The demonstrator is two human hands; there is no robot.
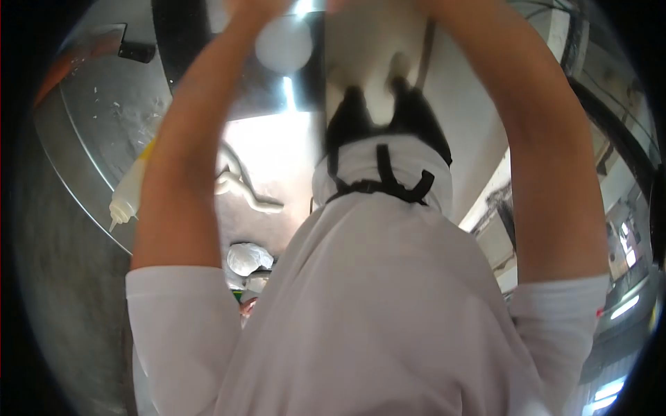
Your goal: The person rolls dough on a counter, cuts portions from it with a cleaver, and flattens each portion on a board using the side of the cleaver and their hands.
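Observation:
Both my arms stretch away towards the top edge. Of my left hand (259,6) only a blurred part near the wrist shows, and its fingers are cut off. Just below it is a pale round disc (284,46) over a dark, shiny surface (246,93); whether the hand touches it I cannot tell. My right forearm (479,41) runs out of the frame at the top, with the hand beyond the edge. A small pinkish blur between the arms is too unclear to name.
Left of my left arm, a squeeze bottle (127,197) with a yellow end stands by a metal rim. Farther off lies a dark-handled tool (137,51). Pale rope-like strips (244,192) and a white crumpled bag (248,258) lie on the worktop. Black pipes (614,125) run at right.

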